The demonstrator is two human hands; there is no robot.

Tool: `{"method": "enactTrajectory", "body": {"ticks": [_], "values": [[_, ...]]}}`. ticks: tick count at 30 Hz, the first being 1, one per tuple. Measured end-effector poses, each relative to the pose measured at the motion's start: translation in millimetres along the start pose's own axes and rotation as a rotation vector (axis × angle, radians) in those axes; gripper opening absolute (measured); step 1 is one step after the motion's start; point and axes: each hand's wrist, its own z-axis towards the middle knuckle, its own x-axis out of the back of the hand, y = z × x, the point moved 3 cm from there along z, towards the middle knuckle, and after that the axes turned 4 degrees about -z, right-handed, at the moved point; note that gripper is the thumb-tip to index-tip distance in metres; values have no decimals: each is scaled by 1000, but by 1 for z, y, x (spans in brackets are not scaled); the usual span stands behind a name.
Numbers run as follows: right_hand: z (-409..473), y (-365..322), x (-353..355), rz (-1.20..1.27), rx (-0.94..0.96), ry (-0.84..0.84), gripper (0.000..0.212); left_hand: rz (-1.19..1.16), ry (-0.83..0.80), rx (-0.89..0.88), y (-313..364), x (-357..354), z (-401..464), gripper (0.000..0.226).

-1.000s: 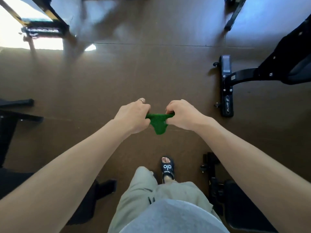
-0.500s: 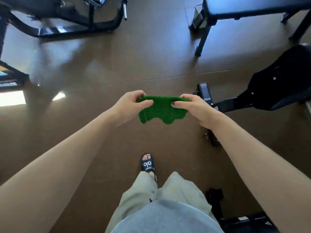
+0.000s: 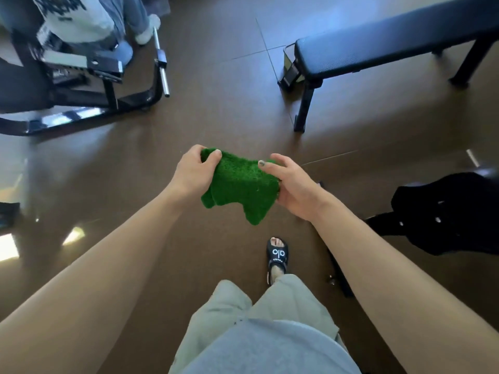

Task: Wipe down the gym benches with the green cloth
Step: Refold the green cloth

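Observation:
I hold the fuzzy green cloth (image 3: 243, 186) in front of me over the brown floor, folded into a thick pad. My left hand (image 3: 193, 171) grips its left top corner with the thumb on top. My right hand (image 3: 293, 184) clasps its right edge, fingers curled under it. A flat black gym bench (image 3: 378, 51) with black legs stands ahead at the upper right, well beyond the cloth. A second black padded bench part (image 3: 445, 211) juts in at the right edge, close to my right forearm.
A black exercise machine frame (image 3: 81, 103) with a chrome bar (image 3: 162, 68) fills the upper left, and another person's legs (image 3: 113, 25) are on it. My sandalled foot (image 3: 276, 256) stands below the cloth. Bright window reflections lie on the floor at the left.
The view has tilted up and forward, bringing the flat bench and the machine closer. The cloth went from a small bunched strip to a wider folded pad between both hands.

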Motion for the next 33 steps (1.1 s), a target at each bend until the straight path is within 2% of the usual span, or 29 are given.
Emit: {"method": "enactTrajectory", "body": {"ticks": [2, 4, 7, 9, 13, 16, 21, 23, 24, 26, 28, 30, 33], "values": [[31, -39, 6, 0, -11, 3, 81, 38, 13, 14, 26, 2, 43, 28], [60, -81, 5, 9, -5, -6, 87, 55, 34, 22, 49, 4, 89, 32], [106, -140, 3, 19, 24, 27, 76, 44, 41, 20, 77, 4, 163, 32], [142, -178, 3, 9, 61, 70, 69, 22, -12, 29, 91, 0, 217, 26], [223, -247, 10, -73, 134, 176, 69, -41, -139, 99, 121, -8, 321, 23], [280, -294, 14, -100, 144, 234, 67, 57, -203, 97, 153, -7, 389, 25], [357, -359, 32, -131, 136, 365, 29, 143, -348, 37, 224, -15, 493, 31], [383, -383, 45, -120, 123, 424, 16, 186, -418, 11, 256, -24, 530, 47], [397, -395, 53, -137, 112, 441, 15, 207, -464, -3, 271, -31, 548, 60], [422, -420, 72, -226, 86, 474, 33, 274, -551, -21, 300, -46, 584, 79], [449, -446, 90, -316, 55, 472, 42, 357, -628, -36, 323, -63, 623, 87], [479, -471, 110, -465, 26, 424, 45, 442, -702, -59, 339, -81, 660, 90], [520, -508, 131, -862, -3, 317, 57, 662, -782, -139, 364, -110, 712, 87]]}}
